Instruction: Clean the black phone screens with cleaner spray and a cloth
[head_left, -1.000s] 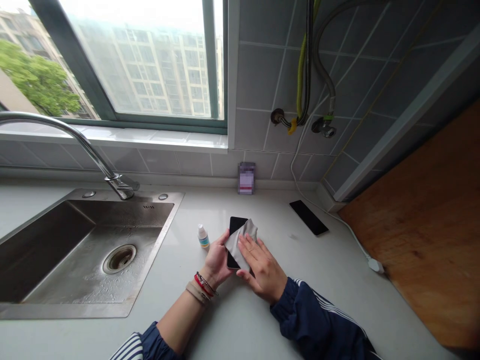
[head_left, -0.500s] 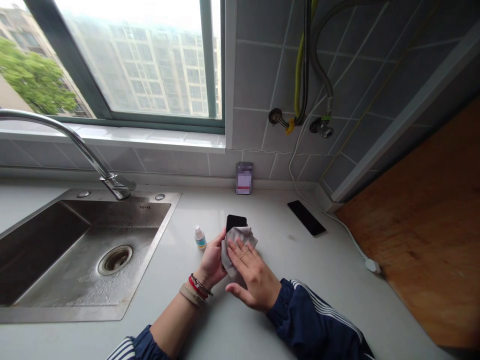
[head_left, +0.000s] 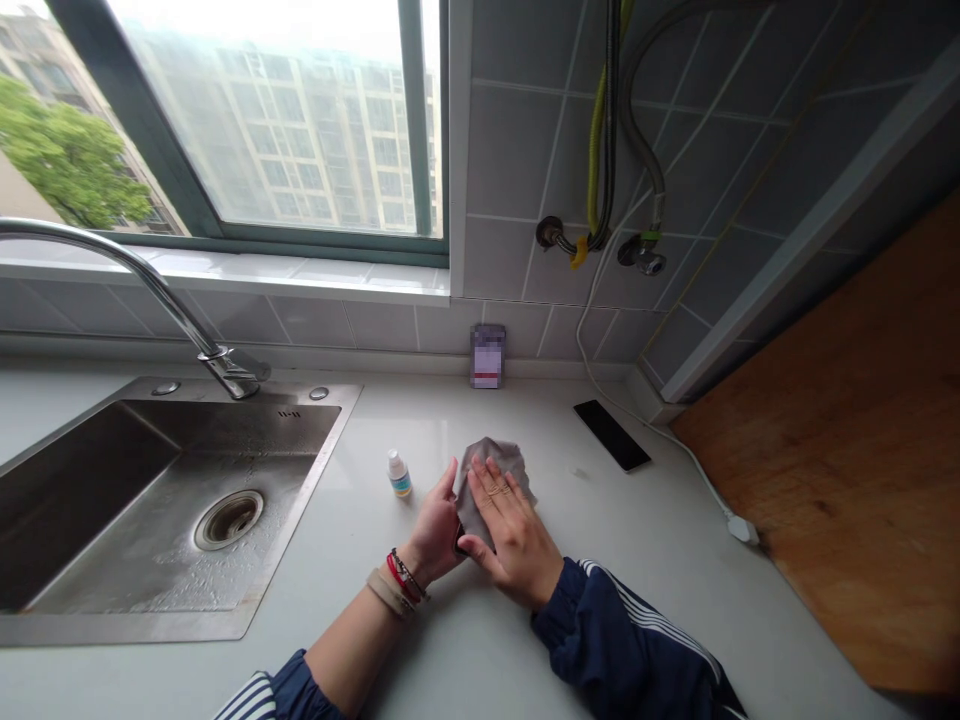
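Observation:
My left hand [head_left: 433,527], with red and dark bracelets and a beige band at the wrist, grips the side of a black smartphone [head_left: 458,541]. A crumpled grey cloth [head_left: 495,470] covers almost all of the phone, leaving only a sliver of its lower edge visible. My right hand [head_left: 514,530] lies flat on the cloth, fingers spread, pressing it onto the phone. Just left of my left hand stands a small white dropper bottle [head_left: 399,474] with a blue label, not touching it.
A steel sink [head_left: 180,510] with a curved faucet [head_left: 150,270] lies left on the white counter [head_left: 622,570]. A flat black phone [head_left: 611,435], a blurred small box [head_left: 487,356] and a white cable [head_left: 675,447] sit behind. A wooden board [head_left: 840,470] lies right.
The grey cloth has slid up over the phone's top end, which showed before. My right hand has moved up with it and now lies flatter. The bottle has not moved.

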